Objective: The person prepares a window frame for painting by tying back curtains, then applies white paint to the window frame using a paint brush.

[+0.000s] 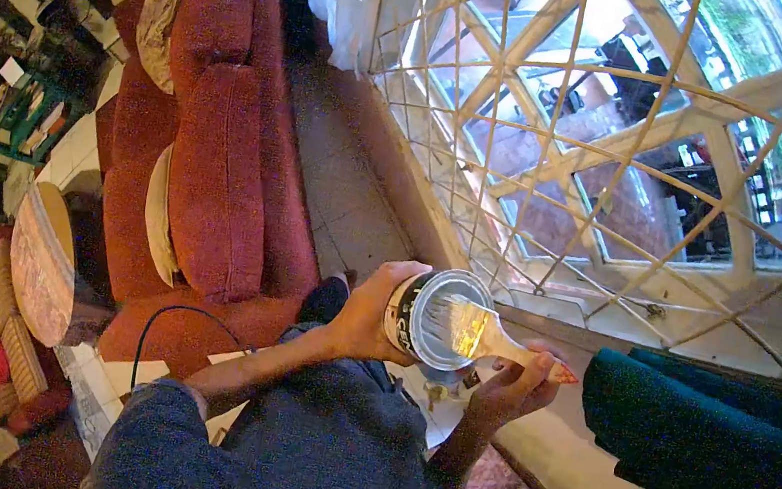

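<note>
A paint can [407,320] with a dark label is in my left hand [369,310], whose fingers wrap round its side. The can's grey round top faces up toward me. My right hand [515,389] grips the wooden handle of a paintbrush [496,342] with a red tip. The brush's shiny metal band and pale bristles lie across the top of the can, overlapping it in this view. Both hands are in front of my dark shirt, close to the window side.
A window with a diamond-pattern metal grille [606,155] rises ahead and to the right. A red sofa [219,178] with pale cushions stands at left. Dark green cloth [688,421] hangs at right. A round-topped table [42,263] is farther left.
</note>
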Motion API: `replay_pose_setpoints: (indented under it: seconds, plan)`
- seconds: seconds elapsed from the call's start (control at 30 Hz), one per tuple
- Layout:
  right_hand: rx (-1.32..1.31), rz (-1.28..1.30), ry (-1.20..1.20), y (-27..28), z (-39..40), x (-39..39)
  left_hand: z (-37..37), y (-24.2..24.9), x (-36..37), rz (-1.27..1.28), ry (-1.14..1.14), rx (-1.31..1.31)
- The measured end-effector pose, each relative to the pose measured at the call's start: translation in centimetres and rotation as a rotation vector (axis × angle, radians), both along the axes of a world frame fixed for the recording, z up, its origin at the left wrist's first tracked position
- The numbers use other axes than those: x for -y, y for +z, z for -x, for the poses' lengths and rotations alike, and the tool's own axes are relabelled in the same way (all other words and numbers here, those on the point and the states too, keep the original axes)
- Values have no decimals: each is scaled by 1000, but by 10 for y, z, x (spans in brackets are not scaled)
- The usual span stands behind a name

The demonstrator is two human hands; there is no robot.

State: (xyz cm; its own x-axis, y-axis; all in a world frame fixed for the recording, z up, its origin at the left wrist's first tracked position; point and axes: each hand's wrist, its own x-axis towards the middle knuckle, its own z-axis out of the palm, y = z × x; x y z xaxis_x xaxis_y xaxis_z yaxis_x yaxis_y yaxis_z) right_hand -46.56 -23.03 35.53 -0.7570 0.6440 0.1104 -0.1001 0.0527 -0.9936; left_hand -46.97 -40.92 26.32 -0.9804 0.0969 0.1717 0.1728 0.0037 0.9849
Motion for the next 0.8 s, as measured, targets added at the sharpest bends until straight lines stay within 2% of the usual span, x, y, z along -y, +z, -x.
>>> replay_pose_setpoints:
  seconds: [0.03,0.1,0.17,0.2,0.27,0.4,0.5,0.57,0.63,0.73,0.8]
  plan:
    - [-11,5,8,-1,3,-1,0,-1,-1,-30,21,10]
    - [-81,-556,47,-32,-2,-26,-1,-2,0,-24,48,28]
    - [-149,-686,109,-47,2,-32,-3,-8,1,-26,65,31]
    - [-180,-537,149,-47,6,-28,-3,-9,3,-30,66,30]
    - [-155,-14,225,-43,9,-19,-2,-11,3,-57,83,0]
    - [-454,-178,365,-36,34,-11,5,0,5,-4,53,-67]
    - [-477,-133,361,-39,35,-11,4,-9,1,-88,53,-78]
    - [-308,-161,196,-87,26,-33,4,-9,0,-104,69,-71]
    - [-278,-196,201,-115,22,-48,2,-2,1,-53,96,-67]
    - [-395,-187,370,-61,42,-25,-4,-6,3,-161,144,29]
    - [-397,-101,367,-47,46,-8,-3,-12,7,-154,182,-45]
